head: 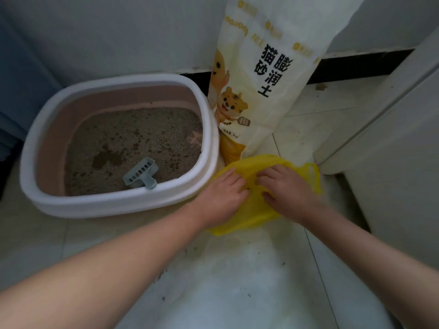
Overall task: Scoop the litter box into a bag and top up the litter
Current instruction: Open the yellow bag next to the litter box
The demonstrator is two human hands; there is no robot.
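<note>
- down low, both hands are on the bag [255, 212], a yellow plastic one that lies crumpled on the floor [237, 293] just right of the box [211, 129].
- left hand [221, 193] lies over the bag's left part, fingers curled into the plastic and pinching a fold.
- right hand [285, 193] sits just beside it, fingers curled toward the left hand's and pinching the plastic too, thumb low against the bag.
- the two sets of fingertips nearly meet over the middle of the bag; i cannot tell whether its mouth is open.
- the box has a white rim and pinkish inner walls, and the bag's edge lies against its right side.
- litter [142, 136], grey-brown, covers the box bottom, with darker patches toward the front.
- scoop [140, 173], grey and slotted, rests on the litter at the front wall, handle against the rim.
- sack [266, 74], cream with a cartoon tiger and black characters, stands leaning behind the bag, its foot against the box's right rim.
- dark grains dot the floor near the forearms.
- white panel [392, 150] stands at the right, near the bag's loop.
</note>
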